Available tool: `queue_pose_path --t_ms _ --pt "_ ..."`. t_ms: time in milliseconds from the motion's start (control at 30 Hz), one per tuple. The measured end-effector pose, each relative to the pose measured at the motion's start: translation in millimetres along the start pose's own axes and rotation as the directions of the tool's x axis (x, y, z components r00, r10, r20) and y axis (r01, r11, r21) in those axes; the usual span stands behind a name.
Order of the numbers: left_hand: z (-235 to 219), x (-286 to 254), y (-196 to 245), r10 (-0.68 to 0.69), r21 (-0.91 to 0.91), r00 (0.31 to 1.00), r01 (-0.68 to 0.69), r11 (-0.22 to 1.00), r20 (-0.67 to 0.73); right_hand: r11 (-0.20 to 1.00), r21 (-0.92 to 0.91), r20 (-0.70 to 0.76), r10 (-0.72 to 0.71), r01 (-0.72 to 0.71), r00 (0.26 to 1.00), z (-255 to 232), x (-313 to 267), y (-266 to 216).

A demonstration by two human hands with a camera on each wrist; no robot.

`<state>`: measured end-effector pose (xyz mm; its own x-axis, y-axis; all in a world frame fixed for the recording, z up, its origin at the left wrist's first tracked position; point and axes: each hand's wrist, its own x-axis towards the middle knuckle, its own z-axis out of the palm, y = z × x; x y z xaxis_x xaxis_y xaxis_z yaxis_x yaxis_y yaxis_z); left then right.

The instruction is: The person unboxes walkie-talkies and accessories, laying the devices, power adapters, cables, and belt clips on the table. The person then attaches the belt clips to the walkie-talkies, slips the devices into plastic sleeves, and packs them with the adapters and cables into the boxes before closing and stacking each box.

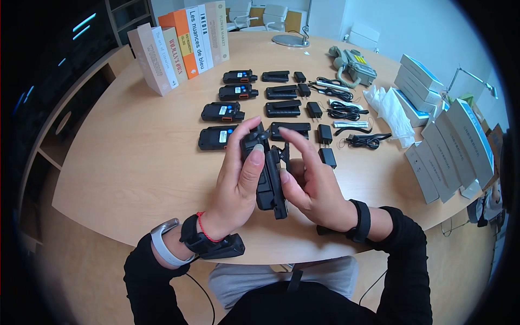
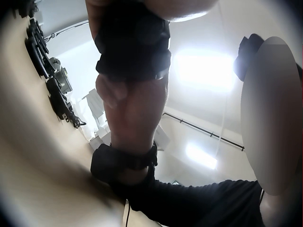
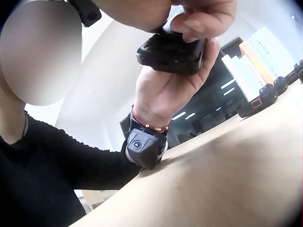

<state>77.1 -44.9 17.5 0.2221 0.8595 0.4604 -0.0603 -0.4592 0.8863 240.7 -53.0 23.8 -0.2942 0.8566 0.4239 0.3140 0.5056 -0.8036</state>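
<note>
A black handheld device (image 1: pixel 266 187) with a clip-like part stands tilted between the hands above the table's near part. The left hand (image 1: pixel 234 176) grips it from the left, thumb across its face. At its right side, the right hand (image 1: pixel 316 187) has its thumb and index finger at the clip part, index finger reaching over the top; the other fingers are curled. In the right wrist view the device (image 3: pixel 170 56) rests in the left hand (image 3: pixel 163 92), with the right hand (image 3: pixel 208 21) over it. The left wrist view shows the device's dark body (image 2: pixel 132 45).
Black devices (image 1: pixel 222 112), black clipped pieces (image 1: pixel 283 108), adapters (image 1: pixel 314 110) and coiled cables (image 1: pixel 346 111) lie in rows beyond the hands. Books (image 1: pixel 187 46) stand back left, a telephone (image 1: pixel 355 65) back right. White boxes (image 1: pixel 452 146) and a plastic bag (image 1: pixel 391 116) are at right.
</note>
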Motion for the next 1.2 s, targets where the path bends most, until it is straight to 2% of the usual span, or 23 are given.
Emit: queue_pose_path --t_ms 67,233,300,433,500,733,800,900,1000,1133,1200 --pt "1 -1 -2 -0.010 -0.012 1.000 0.010 1.000 -0.002 1.000 -0.023 0.044 0.019 -0.018 0.999 -2 0 0" --pt "2 -1 -3 -0.032 -0.023 0.999 0.031 0.999 -0.031 1.000 -0.027 0.021 -0.008 0.009 1.000 2 -5 3" --pt "2 -1 1 -0.103 -0.147 0.995 0.100 0.984 -0.011 0.998 -0.058 0.023 -0.033 0.034 0.999 2 -5 3" --pt "1 0 -8 -0.046 -0.010 0.998 0.045 0.999 -0.049 0.998 -0.060 0.028 -0.019 0.020 0.999 2 -6 2" --pt "2 2 -4 -0.074 -0.111 0.995 0.066 0.992 -0.068 0.998 -0.058 0.032 -0.015 0.017 0.999 3 -8 2" --pt "3 3 -1 -0.087 -0.133 0.992 0.075 0.988 -0.093 0.996 -0.083 0.069 -0.028 0.033 0.997 3 -9 0" --pt "3 3 2 -0.148 -0.146 0.985 0.135 0.980 -0.085 0.997 -0.071 0.074 -0.028 0.033 0.997 4 -10 -1" --pt "4 4 4 -0.137 -0.171 0.985 0.117 0.978 -0.104 0.998 -0.060 0.085 -0.031 0.036 0.996 4 -11 -3" --pt "4 4 3 -0.097 -0.212 0.989 0.071 0.975 -0.114 0.992 -0.084 0.076 -0.091 0.098 0.993 5 -14 0" --pt "3 1 5 -0.037 -0.198 0.995 0.018 0.980 -0.090 0.962 -0.105 0.049 -0.249 0.253 0.967 8 -17 4" --pt "5 -1 8 0.009 -0.293 0.997 -0.031 0.956 -0.077 0.946 -0.115 0.035 -0.301 0.303 0.953 8 -19 4"
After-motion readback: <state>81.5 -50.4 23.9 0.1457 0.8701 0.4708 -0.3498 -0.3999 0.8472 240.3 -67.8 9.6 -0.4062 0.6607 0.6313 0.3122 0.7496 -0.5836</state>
